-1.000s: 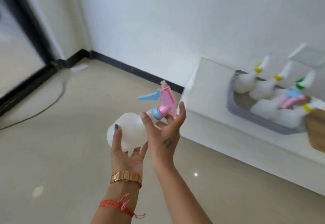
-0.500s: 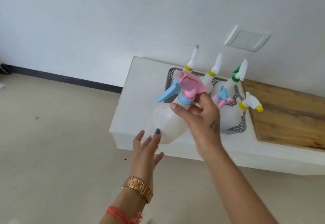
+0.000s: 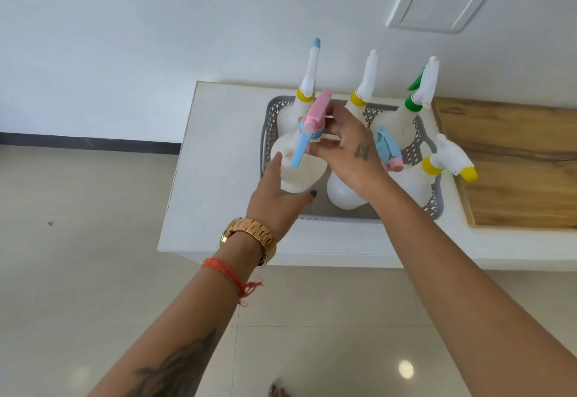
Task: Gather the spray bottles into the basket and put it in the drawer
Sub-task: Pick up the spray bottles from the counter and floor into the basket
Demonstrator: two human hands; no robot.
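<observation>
A white spray bottle with a pink and blue head (image 3: pixel 299 159) is held over the front left corner of the grey basket (image 3: pixel 271 119). My right hand (image 3: pixel 352 153) grips its pink head from the right. My left hand (image 3: pixel 281 200) cups the bottle's body from below, thumb and fingers around it. Several other white spray bottles stand or lie in the basket, among them one with a yellow collar and blue tip (image 3: pixel 307 90), a green-collared one (image 3: pixel 406 115) and a yellow-nozzled one (image 3: pixel 440 162). No drawer is visible.
The basket rests on a low white ledge (image 3: pixel 218 162) against a white wall. A wooden panel (image 3: pixel 515 162) lies on the ledge to the right of the basket. A wall plate (image 3: pixel 437 3) is above. Beige tiled floor (image 3: pixel 93 256) spreads left and below.
The view swung from the floor toward the ledge. Both hands carried the pink-headed bottle forward and right, from mid-air over the floor into the basket's front left corner.
</observation>
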